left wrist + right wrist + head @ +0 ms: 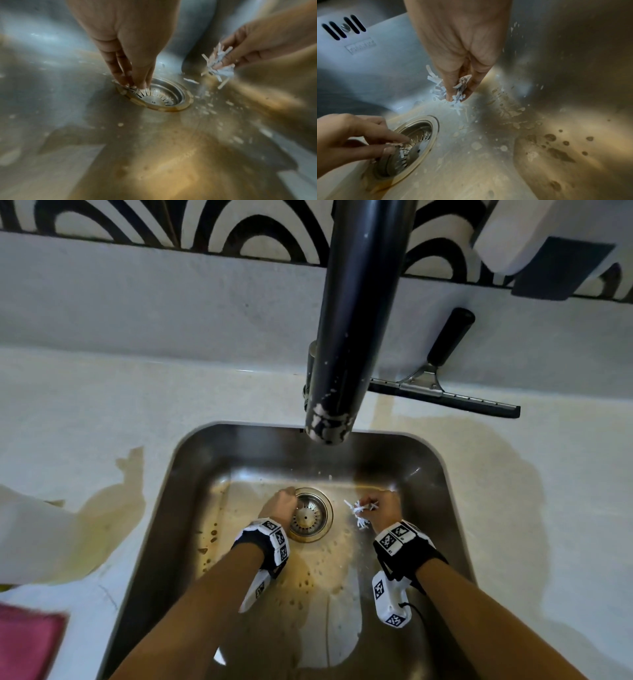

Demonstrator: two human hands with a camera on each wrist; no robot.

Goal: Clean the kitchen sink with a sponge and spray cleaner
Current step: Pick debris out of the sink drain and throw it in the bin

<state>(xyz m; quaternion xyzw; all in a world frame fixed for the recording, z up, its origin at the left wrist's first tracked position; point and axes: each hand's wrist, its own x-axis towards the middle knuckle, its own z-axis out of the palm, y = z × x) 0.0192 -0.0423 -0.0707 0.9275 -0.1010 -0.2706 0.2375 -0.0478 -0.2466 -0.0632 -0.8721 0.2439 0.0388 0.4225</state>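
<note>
Scraps point(358, 513) of white shredded paper, light, limp, wet-clinging, bunched in right hand's point(383, 508) pinch above sink point(442, 494) floor; left hand point(279, 503) pinches more at drain strainer point(310, 517); best gathered by fingertips.

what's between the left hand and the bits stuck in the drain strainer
Nothing visible: the left hand already has its fingertips on the drain strainer rim, at the white scraps in the slots.

One steel sink point(442, 474), one drain strainer point(310, 517), one black faucet point(356, 320), one squeegee point(442, 392), two hands: left hand point(279, 505), right hand point(383, 510); paper shreds point(358, 513) too many to count.
</note>
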